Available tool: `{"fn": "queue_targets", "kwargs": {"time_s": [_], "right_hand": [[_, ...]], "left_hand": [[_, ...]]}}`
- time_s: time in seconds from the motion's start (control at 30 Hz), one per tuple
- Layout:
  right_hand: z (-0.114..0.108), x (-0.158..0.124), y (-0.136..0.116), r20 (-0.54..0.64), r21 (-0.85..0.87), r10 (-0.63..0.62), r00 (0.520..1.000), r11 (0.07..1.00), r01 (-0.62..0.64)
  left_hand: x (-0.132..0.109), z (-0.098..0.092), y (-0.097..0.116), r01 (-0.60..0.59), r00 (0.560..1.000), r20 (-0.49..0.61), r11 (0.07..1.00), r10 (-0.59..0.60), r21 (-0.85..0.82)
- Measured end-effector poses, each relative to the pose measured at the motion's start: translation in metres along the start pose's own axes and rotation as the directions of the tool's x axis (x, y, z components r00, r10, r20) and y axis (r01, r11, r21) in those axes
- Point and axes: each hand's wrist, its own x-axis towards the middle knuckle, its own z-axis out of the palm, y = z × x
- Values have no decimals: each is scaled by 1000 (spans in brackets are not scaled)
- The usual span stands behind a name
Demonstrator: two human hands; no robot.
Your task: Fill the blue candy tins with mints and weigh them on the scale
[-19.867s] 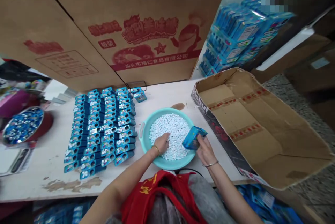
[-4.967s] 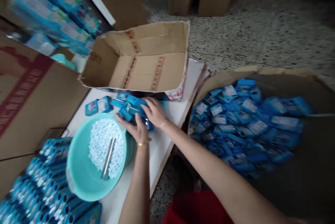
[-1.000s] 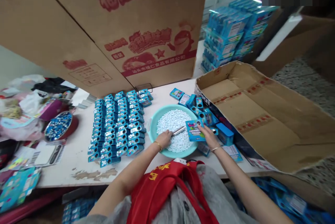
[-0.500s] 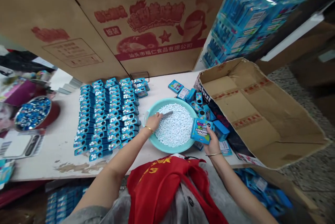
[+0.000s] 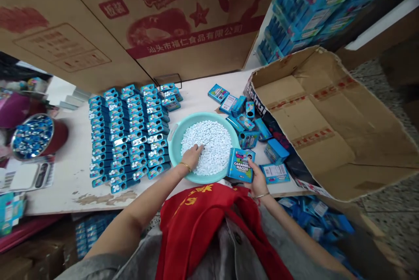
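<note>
Right grip (image 5: 259, 180) holds a carton (image 5: 241, 165) beside basin (image 5: 176, 145) and loose cartons (image 5: 248, 139).

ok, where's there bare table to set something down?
Free: left, between the red bowl and the rows of blue boxes; also behind the basin, up to the big carton. Crowded: right of the basin, where loose boxes fill most of the way to the open carton.
</note>
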Motion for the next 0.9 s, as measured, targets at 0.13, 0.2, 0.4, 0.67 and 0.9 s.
{"fn": "queue_targets", "kwargs": {"time_s": [0.13, 0.2, 0.4, 0.67, 0.9], "right_hand": [[-4, 4, 0, 36, -27, -16, 999, 999, 17], [-8, 5, -5, 89, -65, -44, 995, 997, 50], [-13, 9, -37, 238, -351, -381, 893, 824, 445], [-6, 35, -56, 616, -599, -578, 535, 98, 795], [20, 40, -47, 802, -501, -486, 346, -233, 834]], "left_hand": [[1, 12, 13, -77, 996, 34, 993, 80, -92], [3, 15, 18, -98, 994, 30, 984, 104, -146], [-6, 0, 9, -117, 993, -37, 958, 111, -261], [-39, -71, -22, -449, 878, -310, 850, 364, -276], [-69, -129, -4, -496, 853, -246, 862, 461, -106]]}}
